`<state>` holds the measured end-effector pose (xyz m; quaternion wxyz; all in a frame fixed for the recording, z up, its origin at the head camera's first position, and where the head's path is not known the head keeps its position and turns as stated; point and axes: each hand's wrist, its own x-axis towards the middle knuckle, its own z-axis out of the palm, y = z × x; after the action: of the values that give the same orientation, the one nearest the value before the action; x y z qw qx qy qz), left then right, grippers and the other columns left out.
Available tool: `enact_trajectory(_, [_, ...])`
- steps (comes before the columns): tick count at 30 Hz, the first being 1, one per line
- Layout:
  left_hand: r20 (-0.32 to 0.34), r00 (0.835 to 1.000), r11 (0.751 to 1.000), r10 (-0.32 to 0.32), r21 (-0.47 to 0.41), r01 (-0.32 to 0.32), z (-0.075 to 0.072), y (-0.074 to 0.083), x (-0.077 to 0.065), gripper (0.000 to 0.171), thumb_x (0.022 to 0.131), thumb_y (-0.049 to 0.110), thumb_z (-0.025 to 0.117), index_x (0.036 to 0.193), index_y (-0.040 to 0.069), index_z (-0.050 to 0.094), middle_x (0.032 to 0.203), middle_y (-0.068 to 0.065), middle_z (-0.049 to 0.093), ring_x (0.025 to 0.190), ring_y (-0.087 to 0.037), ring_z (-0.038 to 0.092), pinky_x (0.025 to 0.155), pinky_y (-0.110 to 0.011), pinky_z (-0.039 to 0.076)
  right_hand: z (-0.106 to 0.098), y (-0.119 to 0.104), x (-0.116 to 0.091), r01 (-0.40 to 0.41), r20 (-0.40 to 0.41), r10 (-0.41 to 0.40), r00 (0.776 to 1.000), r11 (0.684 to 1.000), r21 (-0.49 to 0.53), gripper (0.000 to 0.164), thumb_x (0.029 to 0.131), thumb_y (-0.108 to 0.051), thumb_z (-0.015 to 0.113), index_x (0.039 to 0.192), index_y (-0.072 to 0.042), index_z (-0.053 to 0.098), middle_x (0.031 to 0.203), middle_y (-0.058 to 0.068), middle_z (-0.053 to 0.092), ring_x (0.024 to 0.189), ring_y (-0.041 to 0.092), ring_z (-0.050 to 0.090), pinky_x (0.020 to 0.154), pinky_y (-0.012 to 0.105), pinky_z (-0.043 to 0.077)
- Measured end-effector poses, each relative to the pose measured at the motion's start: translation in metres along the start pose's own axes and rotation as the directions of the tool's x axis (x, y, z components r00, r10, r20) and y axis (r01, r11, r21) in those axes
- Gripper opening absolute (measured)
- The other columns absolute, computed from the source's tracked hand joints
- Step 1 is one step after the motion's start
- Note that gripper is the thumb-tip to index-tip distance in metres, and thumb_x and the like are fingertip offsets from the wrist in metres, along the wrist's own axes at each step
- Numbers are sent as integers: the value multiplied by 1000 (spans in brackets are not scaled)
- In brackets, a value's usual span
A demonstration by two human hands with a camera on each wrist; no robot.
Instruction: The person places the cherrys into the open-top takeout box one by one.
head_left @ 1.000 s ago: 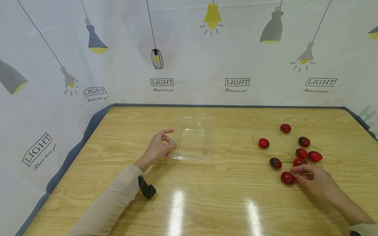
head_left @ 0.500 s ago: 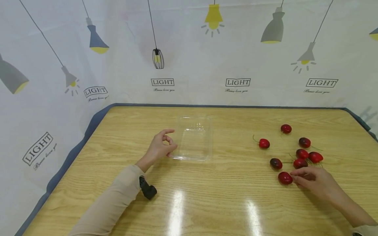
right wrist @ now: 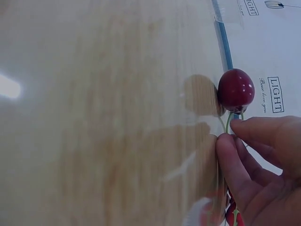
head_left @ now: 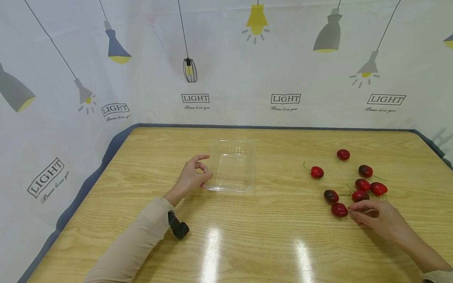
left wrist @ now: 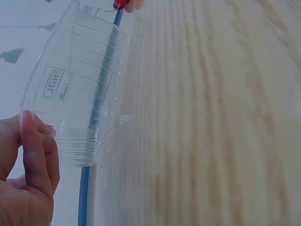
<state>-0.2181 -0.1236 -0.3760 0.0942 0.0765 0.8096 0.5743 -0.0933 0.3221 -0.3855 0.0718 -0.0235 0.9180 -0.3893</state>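
My left hand [head_left: 192,175] pinches the left rim of a clear plastic container [head_left: 231,188]. In the left wrist view the container's wall [left wrist: 84,52] rises beside the thumb and fingers of that hand [left wrist: 35,165]. On the right, my right hand [head_left: 380,218] is at a dark red cherry [head_left: 339,210]. The right wrist view shows the fingertips and thumb of this hand [right wrist: 258,165] pinching the thin green stem below the cherry [right wrist: 236,90]. Several more cherries lie just beyond, among them a dark one [head_left: 331,196] and one with a curved stem [head_left: 317,172].
A wooden table [head_left: 269,236] carries everything, with a dark blue edge along its back. Behind it hangs a white curtain [head_left: 233,70] printed with lamps. A lone cherry [head_left: 343,154] lies farthest back, and a bright red one [head_left: 378,188] sits at the right of the cluster.
The cherry by my right hand has shifted slightly left and away from me, nearer the dark cherry. My left hand and the container have stayed in place.
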Motion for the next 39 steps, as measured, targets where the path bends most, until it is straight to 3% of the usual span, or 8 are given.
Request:
enact_trajectory(9, [-8,1000,1000,14,6,-14,1,1,-1,58,77,-2,57,131,2,37,75,-8,49,42,-13,47,46,-33,48,1,1,-1,35,-13,-35,999,999,-19,15,82,1,58,94,9,60,85,12,60,60,7,55,54,23,50])
enact_trajectory(22, [-30,1000,1000,7,19,-6,3,0,1,59,75,-4,56,130,3,38,75,-8,49,41,-13,46,44,-32,46,1,-1,-1,71,-25,-72,997,997,-24,17,83,-10,59,94,3,61,81,6,59,60,7,52,50,25,48])
enact_trajectory(28, [-37,999,1000,1,24,0,3,-2,2,59,74,-4,56,130,3,38,75,-8,49,41,-14,47,43,-32,46,0,0,0,148,-71,-152,986,988,-51,11,81,-6,61,90,1,62,81,-6,58,67,2,52,57,19,46])
enact_trajectory(32, [-37,999,1000,-3,24,4,3,-2,2,59,74,-4,56,130,3,38,75,-8,49,41,-13,46,43,-31,46,-1,-1,1,148,-66,-149,987,989,-14,12,82,-7,60,90,2,61,79,-11,57,66,3,54,56,21,48])
enact_trajectory(39, [-39,999,1000,-5,25,6,3,-1,2,60,74,-4,56,130,4,38,75,-7,49,40,-13,46,43,-30,45,-1,-4,2,148,-61,-147,987,989,8,15,83,-9,60,91,4,60,79,1,59,65,7,54,54,24,49])
